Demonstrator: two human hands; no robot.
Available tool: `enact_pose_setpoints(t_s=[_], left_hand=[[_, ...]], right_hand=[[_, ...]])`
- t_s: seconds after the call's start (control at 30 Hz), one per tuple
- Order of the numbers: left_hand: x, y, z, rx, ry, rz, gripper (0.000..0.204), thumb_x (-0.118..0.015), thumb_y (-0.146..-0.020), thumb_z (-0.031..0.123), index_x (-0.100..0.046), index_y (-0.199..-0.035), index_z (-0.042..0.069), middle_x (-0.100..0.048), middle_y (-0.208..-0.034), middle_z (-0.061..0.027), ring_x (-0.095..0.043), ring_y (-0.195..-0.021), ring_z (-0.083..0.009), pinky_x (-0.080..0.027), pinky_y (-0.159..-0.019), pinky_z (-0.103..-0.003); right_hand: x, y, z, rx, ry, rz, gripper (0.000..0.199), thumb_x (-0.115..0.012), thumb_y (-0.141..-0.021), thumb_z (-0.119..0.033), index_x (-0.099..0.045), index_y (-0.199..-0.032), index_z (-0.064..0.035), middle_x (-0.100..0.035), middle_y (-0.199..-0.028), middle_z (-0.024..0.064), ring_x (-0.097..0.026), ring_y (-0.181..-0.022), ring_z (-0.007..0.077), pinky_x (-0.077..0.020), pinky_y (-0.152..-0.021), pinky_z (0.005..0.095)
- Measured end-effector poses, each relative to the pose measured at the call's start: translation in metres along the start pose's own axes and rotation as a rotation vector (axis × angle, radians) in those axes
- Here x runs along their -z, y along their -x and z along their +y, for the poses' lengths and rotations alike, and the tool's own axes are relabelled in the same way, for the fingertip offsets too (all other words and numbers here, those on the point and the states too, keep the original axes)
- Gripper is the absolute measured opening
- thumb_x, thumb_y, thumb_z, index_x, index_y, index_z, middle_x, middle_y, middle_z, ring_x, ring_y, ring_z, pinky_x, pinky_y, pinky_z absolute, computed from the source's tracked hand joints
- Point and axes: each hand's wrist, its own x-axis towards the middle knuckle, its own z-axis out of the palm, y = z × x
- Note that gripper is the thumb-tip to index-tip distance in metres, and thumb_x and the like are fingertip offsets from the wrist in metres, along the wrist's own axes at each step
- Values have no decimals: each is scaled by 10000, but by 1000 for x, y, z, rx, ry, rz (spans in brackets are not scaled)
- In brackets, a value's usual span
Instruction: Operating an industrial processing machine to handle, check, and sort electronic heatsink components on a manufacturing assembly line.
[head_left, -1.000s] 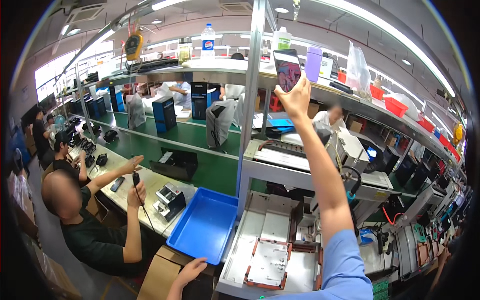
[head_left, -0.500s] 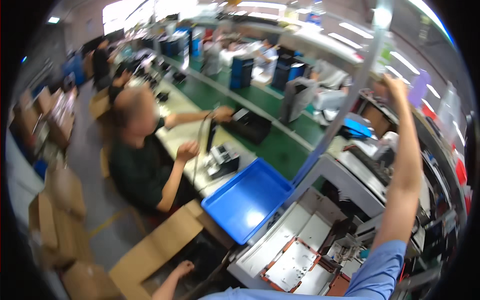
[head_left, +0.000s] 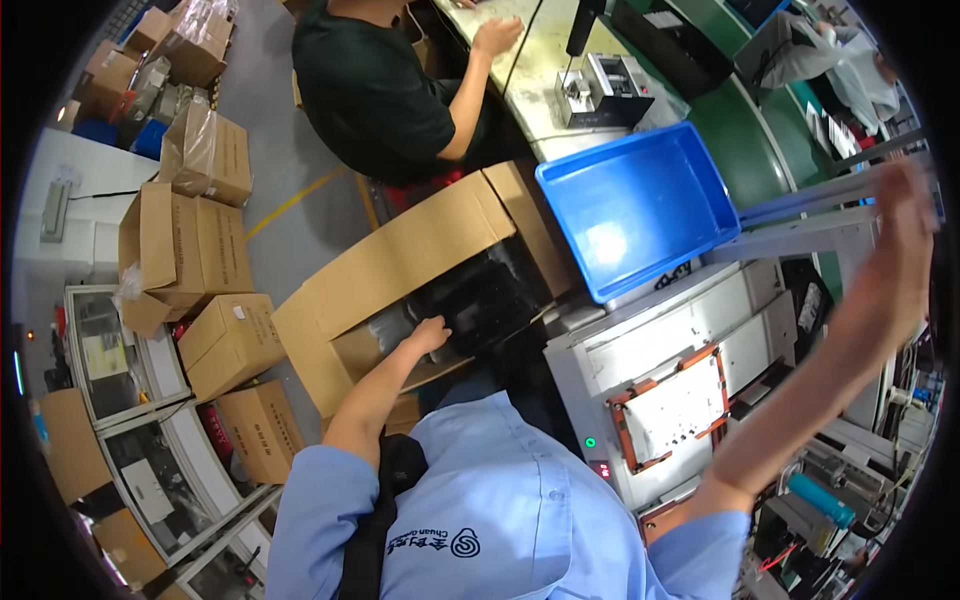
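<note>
Cardboard carton (head_left: 400, 255), matte brown and long-sided, stands open in front of the person, its broad far flap folded outward and slightly bowed. Inside lie black contents (head_left: 485, 295), dark and glossy, with soft highlights; their exact shape is too dim to tell. Crinkled, clear film (head_left: 390, 327) shows beside them.

At the near side of the opening, the left hand (head_left: 430, 335) reaches in with its fingers curled, beside the black contents; whether it grips anything cannot be told. The right hand (head_left: 905, 215) is raised far out on the right, smeared by motion, so its fingers and anything in them cannot be made out.

Just past the carton's right end sits a blue tray (head_left: 640, 210) of smooth moulded plastic, rectangular with rounded corners and a raised rim, its floor catching a white glare. Nearer the person is a machine bed (head_left: 640, 350) of pale, flat panels, carrying a reddish-brown frame (head_left: 617, 425) around a white, speckled plate (head_left: 675, 410).

Beyond the carton, a co-worker in a black, soft-creased shirt (head_left: 375, 90) sits by a worn, cream-coloured bench (head_left: 545, 130). Plain brown boxes (head_left: 222, 245) with creased flaps line the grey floor (head_left: 270, 130) on the left.
</note>
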Motion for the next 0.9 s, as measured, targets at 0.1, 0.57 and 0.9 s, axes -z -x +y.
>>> enact_pose_setpoints(t_s=[0.1, 0.57, 0.9], left_hand=[[-4, -2, -6, 137, 16, 30, 399, -608, -883, 317, -554, -1071, -31, -616, -1033, -315, -612, -970, -441, -497, -845, -472], [-12, -33, -8, -252, 127, 166, 716, -604, -886, 457, -393, -1357, -39, -447, -1332, -273, -414, -1254, -385, -322, -1069, -416], [-16, -34, -12, -445, -122, 47, 778, -617, -893, 416, -288, -1423, -48, -368, -1410, -294, -362, -1319, -390, -310, -1084, -416]], right_hand=[[-35, 159, -41, -579, -248, -392, 109, -551, -916, -43, -649, -959, -24, -637, -902, 79, -590, -841, 148, -476, -798, 309], [23, 550, -75, -1478, -41, -1042, 345, -551, -919, -288, -631, -1140, -36, -651, -1109, 178, -624, -1037, 325, -483, -894, 369], [38, 676, -87, -1629, 125, -1313, 352, -508, -906, -351, -635, -1159, -141, -647, -1123, 170, -602, -1061, 374, -471, -900, 488]])
